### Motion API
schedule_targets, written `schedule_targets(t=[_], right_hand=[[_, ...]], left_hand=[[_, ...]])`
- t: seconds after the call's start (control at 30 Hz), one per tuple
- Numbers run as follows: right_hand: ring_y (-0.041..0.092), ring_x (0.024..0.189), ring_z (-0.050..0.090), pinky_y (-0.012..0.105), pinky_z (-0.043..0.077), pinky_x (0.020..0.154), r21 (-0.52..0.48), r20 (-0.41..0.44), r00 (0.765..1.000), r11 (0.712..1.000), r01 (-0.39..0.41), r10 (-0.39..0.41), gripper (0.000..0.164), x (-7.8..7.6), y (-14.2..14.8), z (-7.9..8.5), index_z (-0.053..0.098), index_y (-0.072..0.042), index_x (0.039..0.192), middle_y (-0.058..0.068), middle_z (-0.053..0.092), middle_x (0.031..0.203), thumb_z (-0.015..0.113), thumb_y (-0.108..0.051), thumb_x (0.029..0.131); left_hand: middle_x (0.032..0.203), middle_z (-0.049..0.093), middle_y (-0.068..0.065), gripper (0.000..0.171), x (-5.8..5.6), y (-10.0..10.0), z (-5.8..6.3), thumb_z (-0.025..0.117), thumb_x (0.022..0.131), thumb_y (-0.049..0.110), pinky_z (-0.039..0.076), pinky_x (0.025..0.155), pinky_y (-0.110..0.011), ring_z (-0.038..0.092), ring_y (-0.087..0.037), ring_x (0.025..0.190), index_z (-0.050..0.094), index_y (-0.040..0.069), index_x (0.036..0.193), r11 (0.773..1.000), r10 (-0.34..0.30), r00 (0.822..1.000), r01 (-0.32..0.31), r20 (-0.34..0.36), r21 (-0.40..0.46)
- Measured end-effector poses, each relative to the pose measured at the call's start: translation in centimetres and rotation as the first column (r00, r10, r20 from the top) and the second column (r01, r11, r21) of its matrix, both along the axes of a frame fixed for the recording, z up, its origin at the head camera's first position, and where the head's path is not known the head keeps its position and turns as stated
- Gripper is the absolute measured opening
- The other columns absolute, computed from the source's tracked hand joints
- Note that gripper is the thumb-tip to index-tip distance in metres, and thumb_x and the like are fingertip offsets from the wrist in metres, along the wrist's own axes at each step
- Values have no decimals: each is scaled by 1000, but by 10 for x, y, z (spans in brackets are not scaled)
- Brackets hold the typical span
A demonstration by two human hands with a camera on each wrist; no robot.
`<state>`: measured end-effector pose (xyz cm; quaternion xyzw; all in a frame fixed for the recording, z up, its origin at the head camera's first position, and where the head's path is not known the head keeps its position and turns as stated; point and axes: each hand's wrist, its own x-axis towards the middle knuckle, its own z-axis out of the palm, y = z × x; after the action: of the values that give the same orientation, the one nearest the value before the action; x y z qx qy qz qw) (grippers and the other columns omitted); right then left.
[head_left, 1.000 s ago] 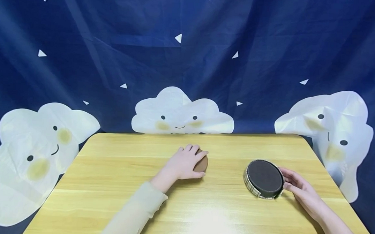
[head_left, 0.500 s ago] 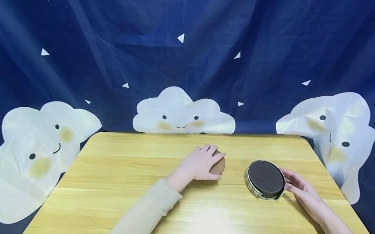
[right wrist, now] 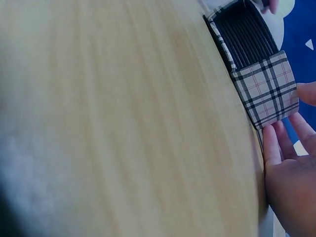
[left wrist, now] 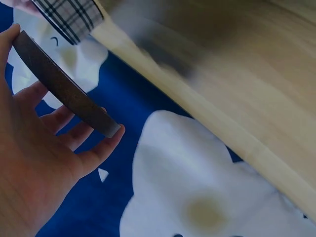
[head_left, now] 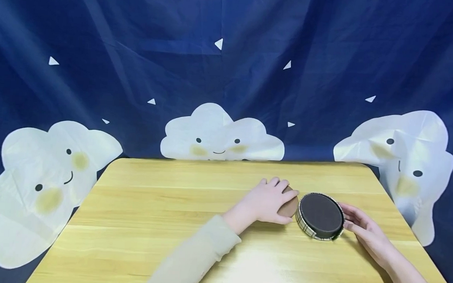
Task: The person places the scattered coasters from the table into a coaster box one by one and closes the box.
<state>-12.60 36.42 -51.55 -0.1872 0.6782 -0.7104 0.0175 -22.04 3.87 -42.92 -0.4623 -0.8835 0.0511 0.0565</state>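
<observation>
My left hand [head_left: 267,202] grips a thin, round brown coaster [head_left: 289,205] by its edge, thumb on one side and fingertips on the other. The left wrist view shows that coaster [left wrist: 64,86] edge-on. Just to its right stands a round coaster holder with a plaid wall [head_left: 307,226], stacked with black discs [head_left: 320,215]. Through a gap in the wall, the stack's ribbed edges [right wrist: 247,37] show in the right wrist view. My right hand [head_left: 368,236] holds the holder's right side, fingertips against the plaid wall [right wrist: 266,91] and thumb near the rim.
Everything stands on a light wooden table [head_left: 140,205] with rounded far corners. Behind its far edge hangs a dark blue curtain [head_left: 252,83] with white smiling clouds and small white triangles. A bright glare lies on the table's near middle.
My left hand has carried the brown coaster rightward across the table, up close to the plaid holder. The right hand and the holder have stayed in place.
</observation>
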Motion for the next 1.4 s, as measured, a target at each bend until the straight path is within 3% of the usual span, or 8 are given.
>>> schedule_targets(t=[0.3, 0.53, 0.97, 1.4], right_hand=[[-2, 121, 63, 11, 48, 99, 0, -6, 1000, 1000, 10, -10, 61, -3, 2, 2, 57, -19, 148, -13, 67, 139, 37, 17, 102], [-2, 120, 63, 11, 47, 99, 16, -12, 1000, 1000, 14, -14, 60, -4, 1, 3, 56, -18, 148, -14, 67, 137, 38, 17, 103], [-2, 121, 63, 11, 48, 100, -22, -15, 1000, 1000, -5, 5, 61, -4, 0, 1, 56, -18, 149, -13, 68, 137, 37, 18, 103], [-4, 121, 62, 10, 46, 100, 10, 18, 1000, 1000, 5, -5, 64, -1, 2, -1, 56, -26, 147, -15, 66, 137, 38, 17, 104]], left_hand=[[148, 50, 7, 85, 8, 36, 5, 57, 90, 81, 46, 96, -33, 49, -13, 131, 39, 40, 162, 999, -27, 999, 25, -28, -41], [153, 46, 11, 86, 12, 61, -1, 53, 89, 86, 44, 102, -33, 46, -11, 135, 35, 44, 163, 995, -29, 999, 26, -31, -98], [157, 42, 16, 86, 22, 91, -7, 47, 88, 91, 41, 106, -32, 43, -8, 139, 32, 49, 162, 985, -43, 998, 36, -38, -169], [153, 43, 20, 84, 22, 115, -7, 47, 88, 90, 38, 110, -33, 42, -6, 137, 30, 51, 160, 977, -20, 1000, 15, -17, -215]])
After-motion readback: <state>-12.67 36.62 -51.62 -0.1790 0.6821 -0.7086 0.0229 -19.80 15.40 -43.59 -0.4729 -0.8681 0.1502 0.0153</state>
